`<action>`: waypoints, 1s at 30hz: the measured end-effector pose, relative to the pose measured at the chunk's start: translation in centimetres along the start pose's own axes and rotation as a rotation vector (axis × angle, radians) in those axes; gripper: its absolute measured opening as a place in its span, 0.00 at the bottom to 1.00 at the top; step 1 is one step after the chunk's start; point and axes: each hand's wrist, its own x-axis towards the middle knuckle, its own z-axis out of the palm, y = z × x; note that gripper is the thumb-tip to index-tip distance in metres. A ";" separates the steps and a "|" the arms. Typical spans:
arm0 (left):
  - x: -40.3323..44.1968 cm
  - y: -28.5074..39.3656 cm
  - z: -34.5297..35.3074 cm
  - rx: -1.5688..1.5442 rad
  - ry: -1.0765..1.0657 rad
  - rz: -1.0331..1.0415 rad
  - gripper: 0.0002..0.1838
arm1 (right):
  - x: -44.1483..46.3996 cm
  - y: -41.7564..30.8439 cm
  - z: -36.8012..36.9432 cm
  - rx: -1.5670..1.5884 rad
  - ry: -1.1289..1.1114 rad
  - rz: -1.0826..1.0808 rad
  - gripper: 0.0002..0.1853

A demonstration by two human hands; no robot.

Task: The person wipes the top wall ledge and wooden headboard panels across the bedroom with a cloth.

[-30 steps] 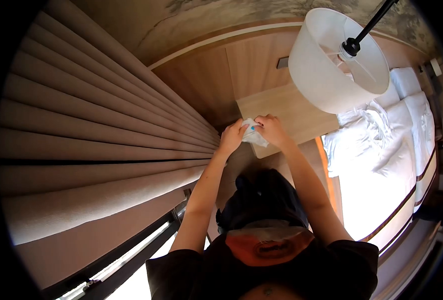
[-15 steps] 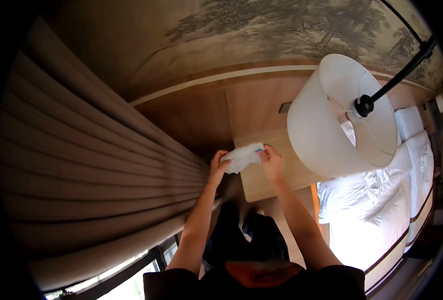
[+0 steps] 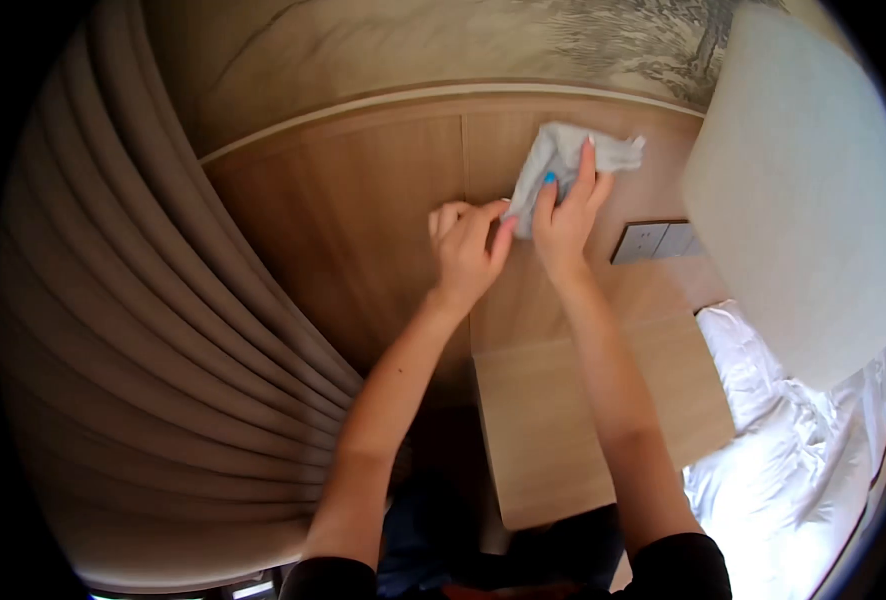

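- Cloth looks only partly opened out, tbh: some spread is there, folds are left. Nothing looks finished, but how much is done overall can't be judged.
- It's seen at the fingertips, in front of the wood panel; contact with the panel can't be confirmed.
- Left hand: thumb and forefinger brought together, cloth's lower corner pinched.
- Right hand: thumb and fingers spread apart over the cloth, no clamp seen.
- Socket plate is mounted just right of the grip, lampshade beyond, tabletop below.
- No container or contents can be made out.
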 end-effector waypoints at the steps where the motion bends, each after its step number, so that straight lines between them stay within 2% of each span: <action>1: 0.1 -1.0 -0.7 0.035 0.002 0.078 0.13 | 0.8 0.1 0.4 -0.039 0.030 -0.088 0.33; 5: 0.1 -4.4 -5.1 0.304 0.012 0.227 0.12 | 3.1 0.4 0.6 -0.183 -0.002 -0.292 0.34; 8: -0.5 -6.7 -7.0 0.448 0.015 0.357 0.15 | 3.8 0.9 0.9 -0.025 -0.069 -0.571 0.34; 9: -0.6 -7.3 -7.4 0.485 -0.011 0.419 0.17 | 4.3 0.6 0.9 0.024 -0.153 -0.655 0.34; 12: -1.0 -8.3 -7.6 0.555 -0.049 0.504 0.20 | 4.9 -0.8 1.8 -0.222 -0.117 -0.638 0.33; 15: -1.2 -8.3 -7.0 0.619 -0.035 0.511 0.19 | 5.1 -2.6 3.9 -0.275 0.027 -0.436 0.36; 17: -1.3 -8.4 -7.4 0.510 -0.063 0.467 0.20 | 4.5 -4.3 5.7 -0.288 0.055 -0.374 0.39; 19: -1.5 -8.8 -7.9 0.400 -0.080 0.477 0.18 | 1.9 -7.2 7.5 -0.304 -0.059 -0.459 0.37; 22: -2.0 -10.2 -8.0 0.040 0.174 0.410 0.15 | -3.4 -8.0 8.6 -0.264 -0.193 -0.548 0.36; 23: -2.3 -10.4 -7.9 0.082 0.257 0.357 0.15 | -5.4 -7.6 8.1 -0.253 -0.264 -0.560 0.35; 25: -2.2 -10.4 -8.2 0.049 0.203 0.381 0.16 | -11.0 -4.8 7.2 -0.300 -0.454 -0.696 0.37; 27: -1.9 -10.5 -8.7 0.087 0.096 0.431 0.16 | -16.4 -0.9 6.5 -0.234 -0.534 -0.846 0.38; 30: -2.0 -10.7 -8.2 0.087 0.069 0.415 0.16 | -16.5 0.7 5.9 -0.239 -0.490 -1.004 0.36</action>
